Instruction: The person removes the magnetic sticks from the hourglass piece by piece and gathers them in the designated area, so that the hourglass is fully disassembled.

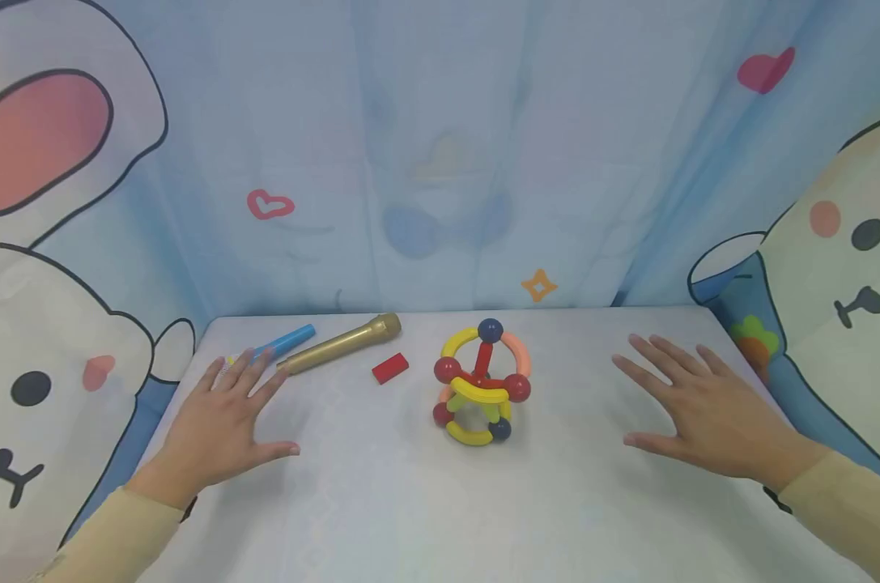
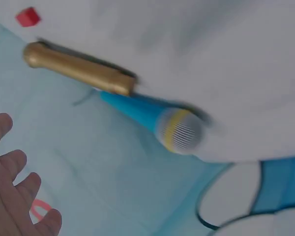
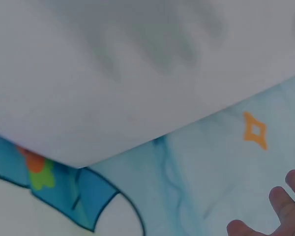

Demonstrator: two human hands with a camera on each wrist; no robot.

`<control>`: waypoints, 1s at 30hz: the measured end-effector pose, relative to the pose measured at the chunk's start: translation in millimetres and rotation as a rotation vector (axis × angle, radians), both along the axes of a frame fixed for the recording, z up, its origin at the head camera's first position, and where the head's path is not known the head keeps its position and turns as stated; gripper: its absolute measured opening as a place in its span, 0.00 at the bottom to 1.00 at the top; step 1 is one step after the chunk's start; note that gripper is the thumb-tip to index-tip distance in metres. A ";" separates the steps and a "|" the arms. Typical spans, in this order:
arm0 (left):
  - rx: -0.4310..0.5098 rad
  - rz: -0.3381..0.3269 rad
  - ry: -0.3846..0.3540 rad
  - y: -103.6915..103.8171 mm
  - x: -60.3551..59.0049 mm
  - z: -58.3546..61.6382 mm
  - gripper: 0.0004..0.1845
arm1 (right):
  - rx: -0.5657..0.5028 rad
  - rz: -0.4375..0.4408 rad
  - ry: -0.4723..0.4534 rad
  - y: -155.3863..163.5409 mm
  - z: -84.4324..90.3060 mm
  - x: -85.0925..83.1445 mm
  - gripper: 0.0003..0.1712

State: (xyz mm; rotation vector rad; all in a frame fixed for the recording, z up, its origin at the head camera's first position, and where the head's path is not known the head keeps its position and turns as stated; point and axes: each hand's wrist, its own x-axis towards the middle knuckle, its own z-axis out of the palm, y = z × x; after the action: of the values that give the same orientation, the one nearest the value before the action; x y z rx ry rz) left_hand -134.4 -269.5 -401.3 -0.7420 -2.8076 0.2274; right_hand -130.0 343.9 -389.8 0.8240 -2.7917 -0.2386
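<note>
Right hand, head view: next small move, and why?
Probably ease the right hand inward toward the ball-and-rod toy: the hand is spread, holds nothing, and no object lies between them. The left hand is nearer the blue microphone.

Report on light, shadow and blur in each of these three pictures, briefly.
Head view: soft, even light, the ball-and-rod toy fairly crisp, faint shadows on the white table; left wrist view: dimmer, the blue microphone and red block slightly blurred; right wrist view: also dim, a fuzzy finger-shaped shadow on the tabletop, the orange star soft-edged.
</note>
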 end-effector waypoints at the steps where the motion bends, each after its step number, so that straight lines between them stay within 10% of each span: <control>1: 0.014 -0.012 0.005 8.6 -1.5 1.0 0.58 | -0.006 0.008 -0.005 -6.9 2.8 -1.1 0.60; 16: 0.280 -0.193 -0.046 154.1 -12.9 14.7 0.54 | -0.163 0.116 -0.071 -85.7 20.5 -14.8 0.54; 30: 0.452 -0.317 -0.054 194.7 -23.2 8.8 0.40 | -0.371 0.299 -0.096 -128.6 12.9 -16.0 0.45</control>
State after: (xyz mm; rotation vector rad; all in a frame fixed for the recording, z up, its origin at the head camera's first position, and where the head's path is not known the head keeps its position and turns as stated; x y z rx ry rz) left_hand -157.6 -74.8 -392.5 -1.0611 -2.5860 -0.4694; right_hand -146.1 215.3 -376.9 1.1543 -2.6247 0.3652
